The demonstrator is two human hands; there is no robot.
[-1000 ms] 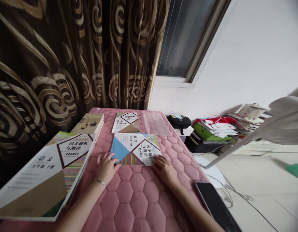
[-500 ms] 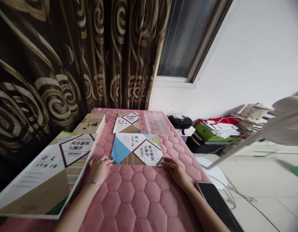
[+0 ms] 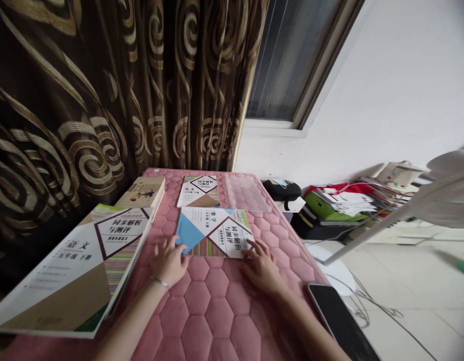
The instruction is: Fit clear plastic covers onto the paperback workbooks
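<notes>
A workbook (image 3: pixel 213 233) with a white, blue and striped cover lies sideways on the pink quilted table cover (image 3: pixel 220 321). At its near left corner is my left hand (image 3: pixel 170 260), wearing a bracelet, fingers apart and fingertips on the blue part. My right hand (image 3: pixel 264 268) rests by the near right corner, its fingers spread and some tips over the cover's edge. Neither hand is closed around the book. Just beyond it lies a second workbook (image 3: pixel 198 190), with a translucent sheet (image 3: pixel 245 193) to its right.
A stack of larger workbooks (image 3: pixel 77 271) lies at the left, a thick tan book (image 3: pixel 142 193) behind it. A phone (image 3: pixel 340 321) lies near the right edge. Beyond are a black case (image 3: pixel 281 190), a white fan (image 3: pixel 367 228), a curtain (image 3: pixel 142 85) and piled papers (image 3: pixel 348 200).
My left hand has moved right, its fingers now over the workbook's corner. My right hand has shifted slightly left, with its fingers more spread. The workbook has stayed nearly in place.
</notes>
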